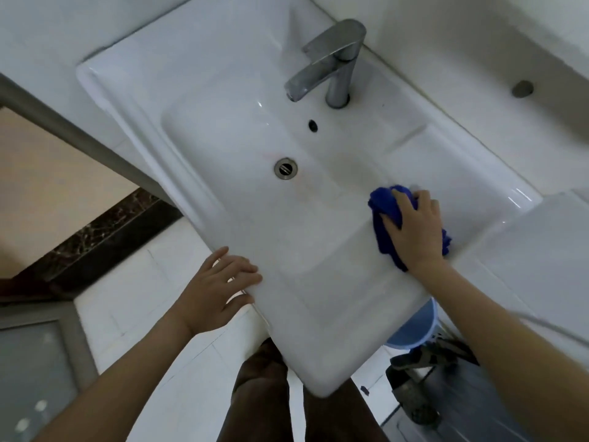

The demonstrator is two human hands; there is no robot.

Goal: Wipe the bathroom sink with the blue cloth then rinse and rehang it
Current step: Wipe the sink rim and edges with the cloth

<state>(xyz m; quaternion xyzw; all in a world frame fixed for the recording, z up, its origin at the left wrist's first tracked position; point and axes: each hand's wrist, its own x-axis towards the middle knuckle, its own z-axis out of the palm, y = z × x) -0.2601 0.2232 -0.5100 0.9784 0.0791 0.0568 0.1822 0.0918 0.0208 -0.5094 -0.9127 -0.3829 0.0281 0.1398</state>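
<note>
The white bathroom sink point(197, 129) fills the middle of the head view, with its drain point(285, 167) near the basin's centre. My right hand point(414, 231) presses the bunched blue cloth point(384, 202) flat against the sink's right side, at the basin's edge. Part of the cloth is hidden under the palm. My left hand point(220, 287) rests with its fingers spread on the sink's front left rim and holds nothing.
A chrome faucet point(331, 63) stands at the back of the sink, above an overflow hole point(313, 125). A white surface point(541, 250) lies to the right. Below the sink are a blue bucket point(414, 330), sandals point(414, 387) and white floor tiles point(127, 298).
</note>
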